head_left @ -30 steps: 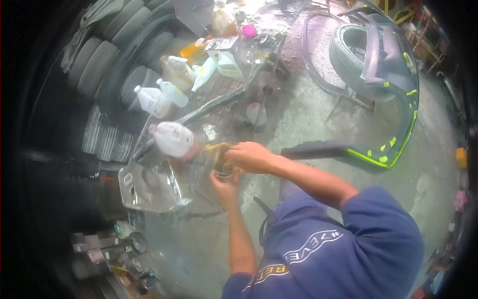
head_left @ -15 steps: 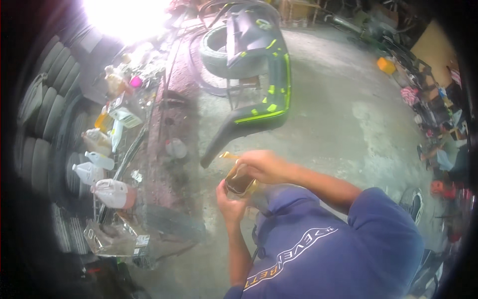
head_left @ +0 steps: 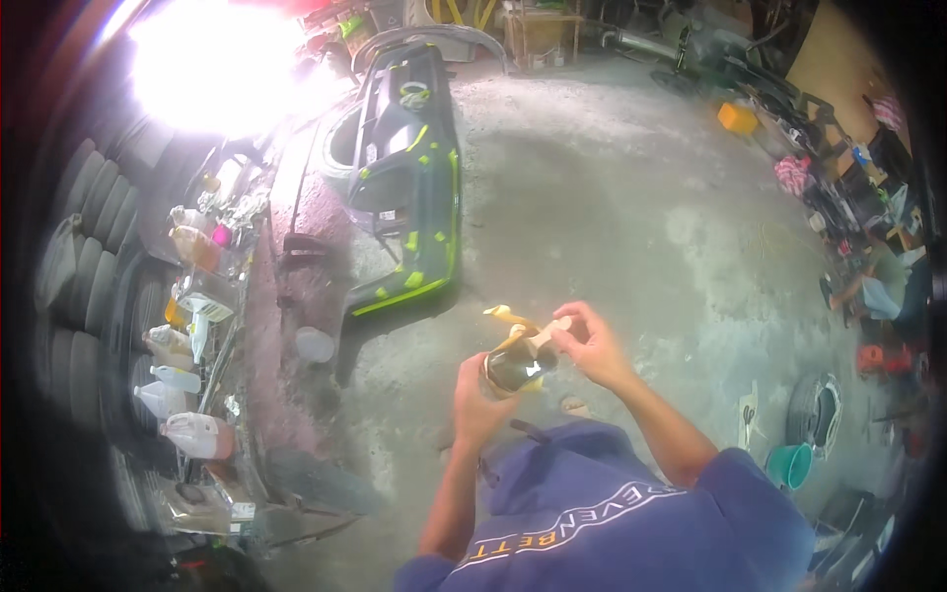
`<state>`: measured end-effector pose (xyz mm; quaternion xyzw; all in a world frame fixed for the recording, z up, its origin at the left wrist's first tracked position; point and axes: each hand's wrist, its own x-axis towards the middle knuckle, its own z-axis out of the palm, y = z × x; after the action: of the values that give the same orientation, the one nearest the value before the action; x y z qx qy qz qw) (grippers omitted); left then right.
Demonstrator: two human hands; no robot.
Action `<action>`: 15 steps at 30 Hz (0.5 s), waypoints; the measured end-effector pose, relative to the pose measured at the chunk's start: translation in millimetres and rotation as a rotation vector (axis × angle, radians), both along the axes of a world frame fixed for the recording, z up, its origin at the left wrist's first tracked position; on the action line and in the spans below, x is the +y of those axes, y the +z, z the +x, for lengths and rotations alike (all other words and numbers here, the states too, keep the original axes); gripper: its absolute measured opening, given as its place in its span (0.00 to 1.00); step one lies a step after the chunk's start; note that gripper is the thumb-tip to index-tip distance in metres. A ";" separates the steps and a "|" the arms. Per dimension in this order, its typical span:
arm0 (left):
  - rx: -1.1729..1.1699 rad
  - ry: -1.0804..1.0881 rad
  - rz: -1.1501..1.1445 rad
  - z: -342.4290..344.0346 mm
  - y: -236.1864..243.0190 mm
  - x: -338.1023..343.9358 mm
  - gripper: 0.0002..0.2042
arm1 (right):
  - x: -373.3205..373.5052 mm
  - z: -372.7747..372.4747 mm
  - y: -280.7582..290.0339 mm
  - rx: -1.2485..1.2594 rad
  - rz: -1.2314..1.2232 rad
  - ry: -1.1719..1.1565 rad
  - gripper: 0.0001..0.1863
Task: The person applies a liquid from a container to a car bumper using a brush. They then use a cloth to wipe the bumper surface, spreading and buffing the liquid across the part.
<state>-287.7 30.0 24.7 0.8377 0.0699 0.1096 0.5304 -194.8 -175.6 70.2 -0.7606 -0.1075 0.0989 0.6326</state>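
One dark open container point(head_left: 513, 374) is held near, just beyond the blue shirt point(head_left: 681, 528) — the left hand point(head_left: 478, 406) clamped round it, the right hand point(head_left: 595, 352) pinching a pale flat stick point(head_left: 546, 336) at its rim — seemingly a stirring or scooping step, next calling for a steady left grip.

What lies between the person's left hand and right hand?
In the head view, a dark container, held by the left hand, and a pale piece, pinched by the right hand, lie between them.
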 end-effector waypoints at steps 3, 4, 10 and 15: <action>0.009 0.009 -0.017 38.0 -1.7 -65.5 0.38 | -65.8 30.1 -14.4 0.076 0.027 -0.029 0.14; 0.019 0.010 -0.001 47.3 -3.1 -83.0 0.38 | -82.1 37.9 -10.9 0.052 -0.010 -0.066 0.14; 0.063 0.042 -0.097 115.7 -3.9 -132.2 0.39 | -139.6 116.6 0.7 0.185 -0.044 -0.043 0.12; 0.046 0.134 -0.041 180.6 0.8 -114.5 0.40 | -117.1 194.9 11.3 0.085 0.087 -0.036 0.12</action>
<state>-107.1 -84.6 25.5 0.8223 0.1403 0.1243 0.5374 0.1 -292.7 81.4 -0.7294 -0.0712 0.1150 0.6705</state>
